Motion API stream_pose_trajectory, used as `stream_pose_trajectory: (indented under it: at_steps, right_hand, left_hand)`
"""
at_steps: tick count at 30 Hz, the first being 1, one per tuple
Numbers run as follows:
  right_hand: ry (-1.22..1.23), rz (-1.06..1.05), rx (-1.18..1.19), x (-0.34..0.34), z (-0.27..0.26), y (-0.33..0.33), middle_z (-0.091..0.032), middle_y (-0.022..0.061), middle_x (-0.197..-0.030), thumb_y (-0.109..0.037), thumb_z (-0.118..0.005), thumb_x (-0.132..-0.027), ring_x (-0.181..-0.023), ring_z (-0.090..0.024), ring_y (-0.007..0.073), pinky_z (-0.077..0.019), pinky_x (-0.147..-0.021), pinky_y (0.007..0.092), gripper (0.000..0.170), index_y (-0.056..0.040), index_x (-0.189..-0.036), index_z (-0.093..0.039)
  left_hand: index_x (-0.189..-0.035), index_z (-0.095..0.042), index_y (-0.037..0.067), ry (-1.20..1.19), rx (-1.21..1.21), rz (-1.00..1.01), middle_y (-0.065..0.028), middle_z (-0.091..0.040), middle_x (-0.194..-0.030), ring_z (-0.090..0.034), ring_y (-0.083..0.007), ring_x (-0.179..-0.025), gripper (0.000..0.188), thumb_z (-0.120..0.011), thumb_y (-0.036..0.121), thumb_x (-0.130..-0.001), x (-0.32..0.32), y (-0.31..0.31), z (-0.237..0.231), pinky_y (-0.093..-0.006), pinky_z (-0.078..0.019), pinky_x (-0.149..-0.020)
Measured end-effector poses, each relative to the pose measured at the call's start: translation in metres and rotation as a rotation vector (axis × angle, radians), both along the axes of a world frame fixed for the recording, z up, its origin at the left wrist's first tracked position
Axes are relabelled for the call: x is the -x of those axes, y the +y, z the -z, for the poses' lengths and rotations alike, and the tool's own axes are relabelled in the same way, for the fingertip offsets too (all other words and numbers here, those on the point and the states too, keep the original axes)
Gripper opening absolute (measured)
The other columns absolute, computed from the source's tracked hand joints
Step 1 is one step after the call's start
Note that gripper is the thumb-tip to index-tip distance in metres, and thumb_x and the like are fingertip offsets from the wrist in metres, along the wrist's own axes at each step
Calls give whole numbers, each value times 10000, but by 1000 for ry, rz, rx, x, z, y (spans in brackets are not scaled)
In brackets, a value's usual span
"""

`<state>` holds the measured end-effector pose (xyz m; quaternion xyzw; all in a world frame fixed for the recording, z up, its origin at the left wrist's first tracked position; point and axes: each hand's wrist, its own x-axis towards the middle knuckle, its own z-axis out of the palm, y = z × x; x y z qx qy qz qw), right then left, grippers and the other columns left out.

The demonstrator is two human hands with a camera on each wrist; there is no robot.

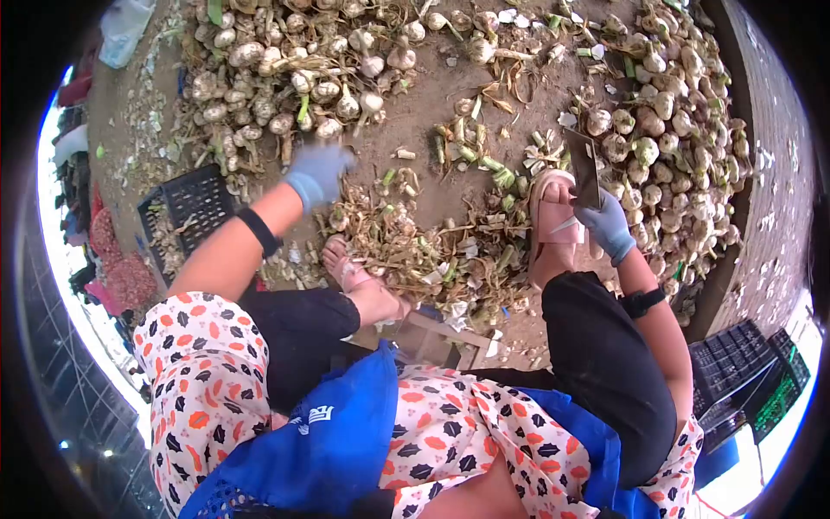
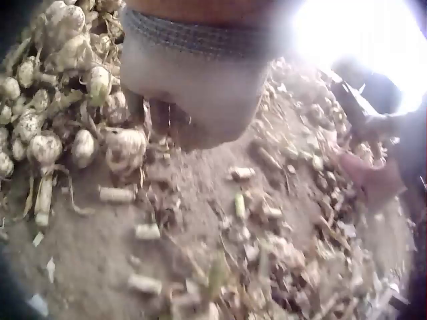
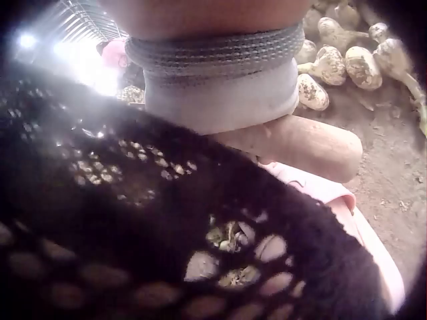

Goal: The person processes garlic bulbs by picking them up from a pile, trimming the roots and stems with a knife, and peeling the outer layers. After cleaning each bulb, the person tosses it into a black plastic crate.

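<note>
My gloved left hand (image 1: 318, 176) is blurred, close over the near edge of a heap of garlic bulbs (image 1: 251, 56) with stalks. Beside it in the left wrist view is a garlic bulb (image 2: 125, 150); the gloved hand's back (image 2: 200, 93) hides most of its fingers, and I cannot tell whether it holds anything. At the right, my gloved right hand (image 1: 608, 227) grips a cleaver (image 1: 584, 169) with its broad rectangular blade pointing up and away, over the sandalled right foot. The wooden handle (image 3: 313, 148) sticks out behind the glove in the right wrist view.
Trimmed garlic bulbs (image 1: 666, 138) lie heaped at the right against a wooden plank (image 1: 750, 208). Cut stalks and dry leaves (image 1: 415, 246) cover the ground between the feet. A black crate (image 1: 194, 208) stands at the left, near red mesh sacks (image 1: 125, 272). Dark mesh cloth (image 3: 133, 200) partly blocks the right wrist view.
</note>
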<state>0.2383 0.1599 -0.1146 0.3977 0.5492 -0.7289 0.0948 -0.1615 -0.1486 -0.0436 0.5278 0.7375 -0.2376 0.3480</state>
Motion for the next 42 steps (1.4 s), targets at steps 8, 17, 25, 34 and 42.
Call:
stream_pose_trajectory:
  at_steps: [8,17,25,34,42]
  right_hand:
    - [103,11,-85,-18,23,-17,-588,7,-753,6,-612,-741,-613,-515,85,-445,-567,232,302,-13,-1041,-574]
    - [63,-56,-79,-12,38,-7,-588,-15,-859,1,-639,-725,-726,-525,71,-454,-669,216,336,-9,-1050,-558]
    - [38,-79,-223,-10,25,-15,-569,20,-828,-11,-637,-688,-726,-522,104,-465,-681,258,268,-7,-951,-588]
    - [-6,-10,-113,-5,21,-15,-585,3,-837,7,-627,-699,-724,-526,89,-463,-662,238,323,-15,-1016,-570]
    - [19,-61,-203,-5,25,-14,-578,9,-826,-65,-630,-687,-720,-528,93,-458,-663,251,268,-8,-947,-604]
  left_hand:
    - [-1250,-522,163,-120,276,-101,-206,-481,-1289,-543,-324,-1120,594,-685,84,-684,-47,-97,88,-413,-442,-936]
    - [-1072,-650,172,-19,-49,-257,-170,-565,-1182,-547,-310,-1106,348,-628,147,-726,-82,-42,4,-376,-439,-932]
    - [-1167,-542,92,-286,39,-450,-158,-593,-1098,-589,-323,-976,486,-661,278,-734,-154,-108,79,-383,-466,-851]
    - [-1123,-535,40,-800,-704,-1464,-60,-616,-1004,-613,-181,-889,277,-571,103,-856,-31,-53,26,-303,-512,-768]
    - [-1165,-552,167,-52,-767,-515,-156,-457,-1256,-467,-317,-1161,455,-612,75,-724,-92,8,31,-374,-410,-982]
